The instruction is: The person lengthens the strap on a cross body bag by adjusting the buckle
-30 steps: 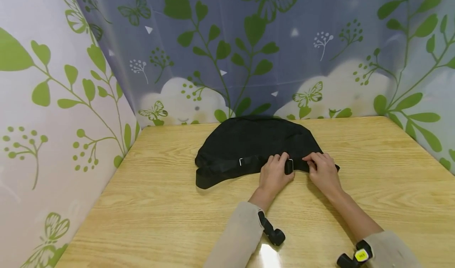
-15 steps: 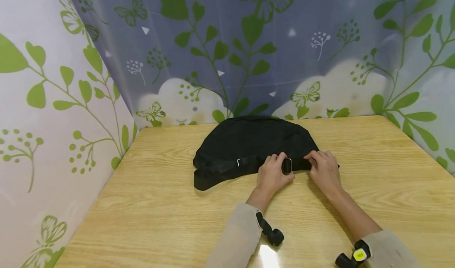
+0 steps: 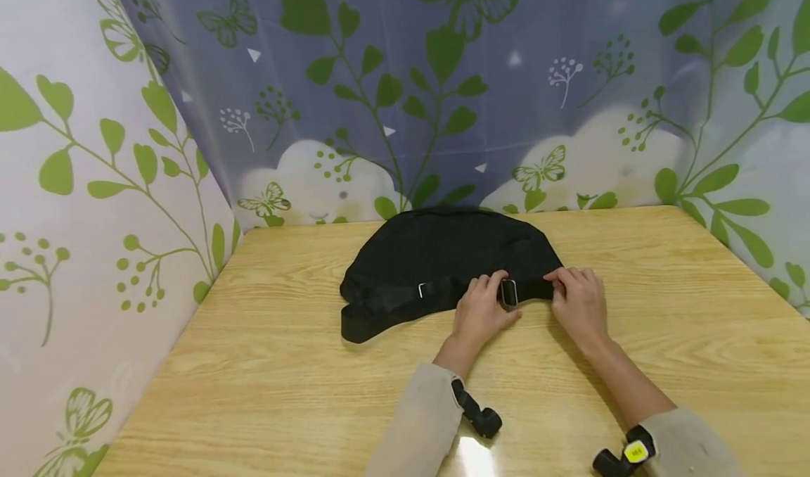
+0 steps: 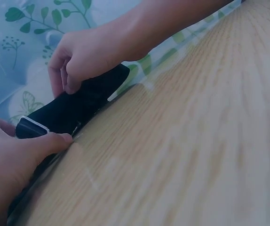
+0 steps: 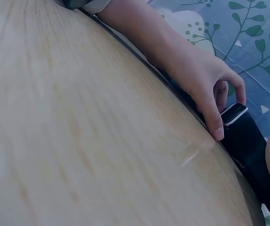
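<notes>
1. On the far middle of the desk [image 3: 285, 406], close to the blue backdrop [image 3: 380, 132]: a black bag [image 3: 449, 245], lying low, curved edge far, strap [image 3: 392, 312] along the near side and bent into a loop at the left.
2. Probably light, soft and limp; likely to crease and sag if lifted from one corner; hardly fragile, and not slippery by the look of such a matt face.
3. Left hand [image 3: 477, 312]: gripping the strap between thumb and fingers, just left of the right buckle [image 3: 509, 294], a metal frame.
4. Right hand [image 3: 579, 308]: pinching the strap farther right, near the bag's right end.
5. Best held by the strap, pinched across both edges; harder and smoother, presumably, at the right buckle. Untouched: the left buckle [image 3: 421, 290].
6. Underneath, pale wood grain, glossy near the front.
7. Around, at left, a pale leaf-printed sheet [image 3: 95, 231]; beyond, butterflies and clouds.
</notes>
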The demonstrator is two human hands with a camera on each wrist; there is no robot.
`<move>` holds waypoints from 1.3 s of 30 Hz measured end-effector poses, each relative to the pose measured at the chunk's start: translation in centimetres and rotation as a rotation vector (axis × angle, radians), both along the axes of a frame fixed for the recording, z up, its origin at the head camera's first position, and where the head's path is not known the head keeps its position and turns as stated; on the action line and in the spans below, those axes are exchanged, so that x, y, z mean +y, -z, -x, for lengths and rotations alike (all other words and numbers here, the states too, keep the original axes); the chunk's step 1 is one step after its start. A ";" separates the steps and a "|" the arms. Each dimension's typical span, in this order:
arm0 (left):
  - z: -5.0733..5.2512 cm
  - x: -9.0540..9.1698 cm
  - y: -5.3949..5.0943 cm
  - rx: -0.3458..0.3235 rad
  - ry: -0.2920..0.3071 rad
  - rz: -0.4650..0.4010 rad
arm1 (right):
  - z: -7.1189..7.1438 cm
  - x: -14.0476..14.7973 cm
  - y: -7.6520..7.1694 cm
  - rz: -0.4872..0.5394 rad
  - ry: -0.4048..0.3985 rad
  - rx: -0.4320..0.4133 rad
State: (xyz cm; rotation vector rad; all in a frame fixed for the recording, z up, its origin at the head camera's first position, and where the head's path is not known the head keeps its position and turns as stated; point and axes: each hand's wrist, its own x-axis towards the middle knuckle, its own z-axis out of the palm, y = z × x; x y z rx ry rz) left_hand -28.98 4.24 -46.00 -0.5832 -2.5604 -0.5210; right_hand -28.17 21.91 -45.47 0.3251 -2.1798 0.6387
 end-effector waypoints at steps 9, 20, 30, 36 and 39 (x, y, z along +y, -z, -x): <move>0.0 0.0 0.0 0.021 0.006 -0.005 | -0.1 -0.6 -0.3 -0.163 -0.245 0.089; 0.0 -0.4 0.0 0.176 -0.005 0.010 | -0.1 -0.8 0.4 -0.290 -0.382 -0.032; 0.0 -0.3 -0.2 0.121 -0.017 0.029 | -0.1 -0.8 0.3 -0.296 -0.347 -0.020; 0.1 -0.3 -0.1 0.173 -0.038 -0.033 | 0.0 -0.9 0.4 -0.284 -0.347 -0.014; 0.1 -0.3 -0.1 0.187 -0.041 -0.060 | 0.0 -0.9 0.4 -0.282 -0.363 -0.018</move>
